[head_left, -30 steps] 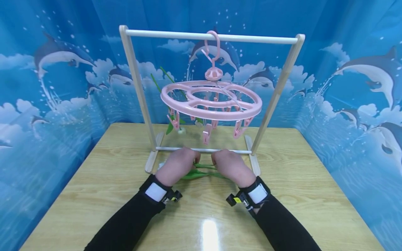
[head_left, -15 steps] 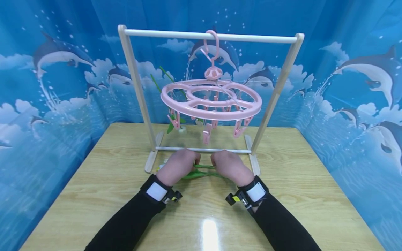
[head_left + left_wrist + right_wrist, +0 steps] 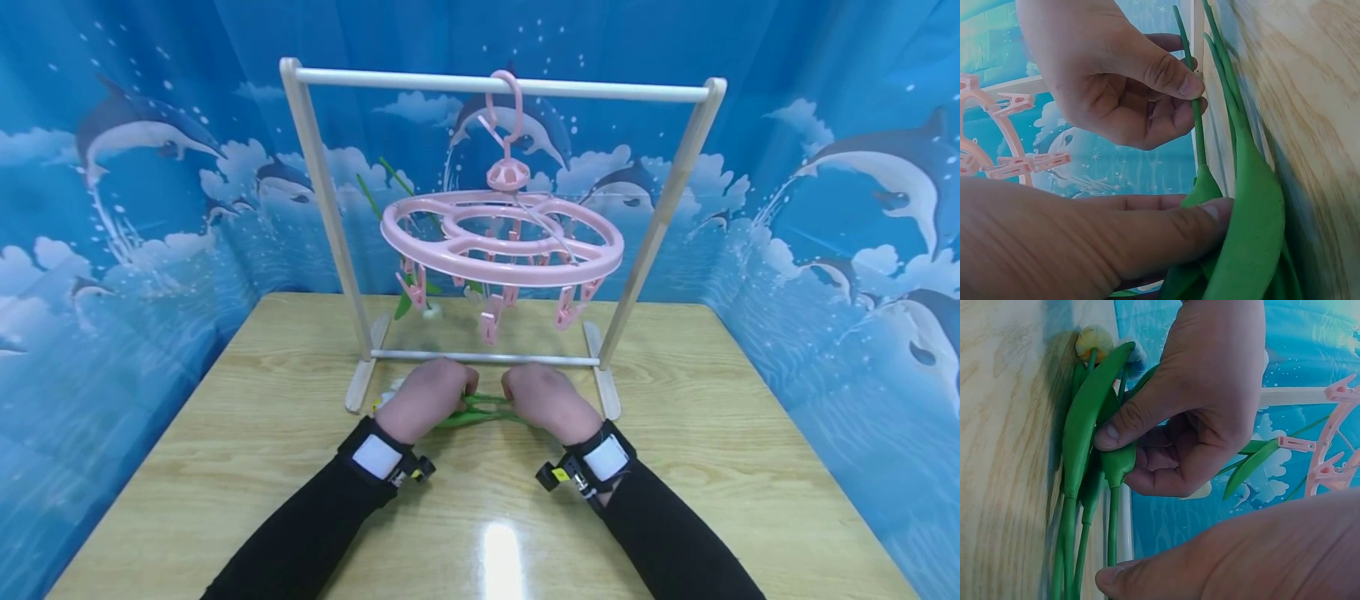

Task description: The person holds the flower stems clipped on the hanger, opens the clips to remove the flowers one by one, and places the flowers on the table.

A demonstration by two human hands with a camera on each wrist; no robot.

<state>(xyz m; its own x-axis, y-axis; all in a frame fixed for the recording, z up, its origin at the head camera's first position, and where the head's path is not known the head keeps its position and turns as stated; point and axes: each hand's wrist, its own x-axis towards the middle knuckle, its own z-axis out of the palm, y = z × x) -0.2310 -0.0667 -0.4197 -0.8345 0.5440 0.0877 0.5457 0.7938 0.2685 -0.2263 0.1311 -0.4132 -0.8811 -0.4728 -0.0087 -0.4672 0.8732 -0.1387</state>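
Just in front of the rack's lower bar, my left hand [image 3: 429, 398] pinches an artificial tulip [image 3: 1114, 512] by its green leaf base. Farther down the same stem, my right hand [image 3: 547, 402] grips it between thumb and fingers, as the left wrist view shows. More tulips [image 3: 1254, 206] lie beside it on the wooden table [image 3: 480, 492], their stems pointing right. A yellow blossom [image 3: 1094, 342] and a whitish one [image 3: 1137, 357] show at their left ends, partly hidden by leaves and my left hand.
A wooden rack [image 3: 677, 196] stands over the table, and a pink clip hanger [image 3: 501, 271] hangs from its top bar with several clips dangling. At its back left, more tulips [image 3: 403, 307] hang blossoms down. A blue dolphin curtain [image 3: 825, 208] encloses the back and sides.
Both hands keep their holds, the right shifting very slightly toward me. A bit of yellow and white blossom now shows left of my left hand.
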